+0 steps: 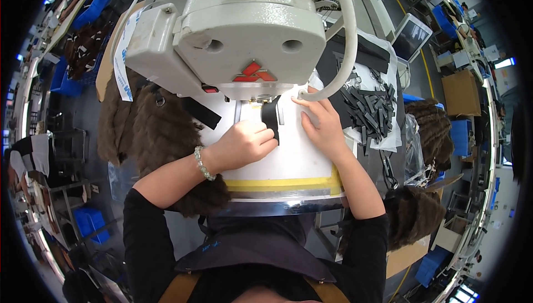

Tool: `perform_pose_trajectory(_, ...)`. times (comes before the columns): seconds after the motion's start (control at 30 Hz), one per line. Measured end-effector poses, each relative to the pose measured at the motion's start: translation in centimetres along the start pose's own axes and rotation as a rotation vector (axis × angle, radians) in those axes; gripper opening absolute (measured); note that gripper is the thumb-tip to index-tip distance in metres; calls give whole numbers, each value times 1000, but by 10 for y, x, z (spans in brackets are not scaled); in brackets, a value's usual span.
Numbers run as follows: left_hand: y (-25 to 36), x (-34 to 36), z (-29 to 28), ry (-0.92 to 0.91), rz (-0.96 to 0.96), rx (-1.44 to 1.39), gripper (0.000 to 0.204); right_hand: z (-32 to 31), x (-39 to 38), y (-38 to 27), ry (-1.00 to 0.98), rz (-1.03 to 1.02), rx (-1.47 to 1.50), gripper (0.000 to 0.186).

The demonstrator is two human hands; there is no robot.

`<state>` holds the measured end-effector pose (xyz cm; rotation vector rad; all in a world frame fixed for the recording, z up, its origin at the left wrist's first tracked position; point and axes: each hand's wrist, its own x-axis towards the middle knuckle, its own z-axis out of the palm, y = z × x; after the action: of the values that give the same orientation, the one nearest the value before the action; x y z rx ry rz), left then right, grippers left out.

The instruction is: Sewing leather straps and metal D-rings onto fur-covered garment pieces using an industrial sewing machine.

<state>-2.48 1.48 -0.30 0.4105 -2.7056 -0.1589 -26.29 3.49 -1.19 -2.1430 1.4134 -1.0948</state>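
A large off-white industrial sewing machine head [250, 42] hangs over a white work plate [294, 164]. Under its needle area lies a black strap [270, 115]. My left hand [244, 143], with a beaded bracelet at the wrist, is closed at the near end of this strap; its fingertips are partly hidden. To the right, my right hand [322, 124] is open, thumb and fingers apart, beside the strap on the plate. Its fingertips reach the lower end of a white hose [348, 42]. Another black strip [201, 113] sticks out from brown fur pieces on the left.
Brown fur pieces [161, 136] with a metal ring lie left of the plate and hang over the table edge. A heap of short black strips [369, 109] lies on white sheeting at right. Behind it stands a control screen [411, 36]. More fur [416, 214] is at lower right.
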Motion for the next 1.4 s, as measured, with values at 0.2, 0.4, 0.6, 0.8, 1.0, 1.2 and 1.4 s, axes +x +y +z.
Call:
perform_pose_trajectory(0.2,-12,0,-3,88,-94,157,12,0,-3,1,-24,25,-12,38)
perform_pose_trajectory(0.4,-3,2,1,118,64,5,11,0,-5,1,-41,21,-59,37)
perform_pose_trajectory(0.6,2,0,6,49,-93,64,12,2,-6,5,-41,-48,-69,32)
perform_pose_trajectory(0.8,-7,3,5,125,-166,168,18,1,-7,6,-75,7,-69,34)
perform_pose_trajectory(1.0,7,-5,2,35,-124,204,16,1,-5,6,-59,-50,-81,32)
perform_pose_trajectory(1.2,10,-4,9,38,-224,155,33,-2,-5,2,-111,0,-81,32)
perform_pose_trajectory(1.4,3,-2,6,85,-217,154,43,-2,-3,-1,-113,-7,-82,31)
